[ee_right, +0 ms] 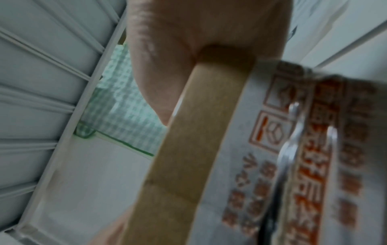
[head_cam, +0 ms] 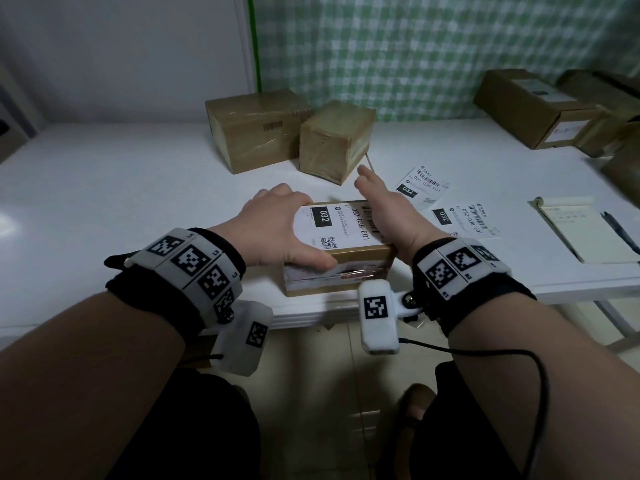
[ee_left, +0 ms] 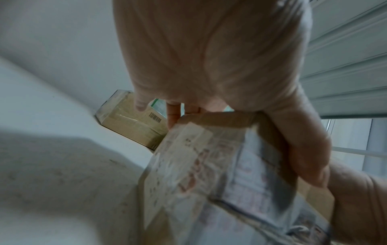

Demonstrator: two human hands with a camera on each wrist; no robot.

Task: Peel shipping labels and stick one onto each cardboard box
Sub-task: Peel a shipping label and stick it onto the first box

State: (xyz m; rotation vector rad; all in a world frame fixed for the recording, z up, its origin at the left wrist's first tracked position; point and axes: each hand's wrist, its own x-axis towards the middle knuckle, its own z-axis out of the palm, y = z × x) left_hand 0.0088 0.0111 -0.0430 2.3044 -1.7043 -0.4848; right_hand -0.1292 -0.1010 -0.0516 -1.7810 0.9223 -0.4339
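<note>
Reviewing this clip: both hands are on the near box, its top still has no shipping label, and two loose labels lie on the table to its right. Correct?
Not quite. The head view shows a shipping label already on top of the near box. The rest holds: left hand and right hand are on it, two loose labels beside.

— Boxes, how many?
— One flat box [head_cam: 346, 271] between the fingers of the left hand [head_cam: 273, 226] and the right hand [head_cam: 388, 209]. Two beyond the fingertips: a big box [head_cam: 252, 129] and a small box [head_cam: 336, 140]. More in a pile of boxes [head_cam: 533, 109] well to the right of the right fingers (three at least; the edge blurs the rest).
— Labels?
— Three. One stuck label [head_cam: 332, 223] beside the left fingers, then a far label [head_cam: 422, 183] and a near label [head_cam: 464, 220] right of the right fingers.
— Anything else?
— One notepad [head_cam: 581, 230], one pen [head_cam: 620, 233], further right again.
</note>
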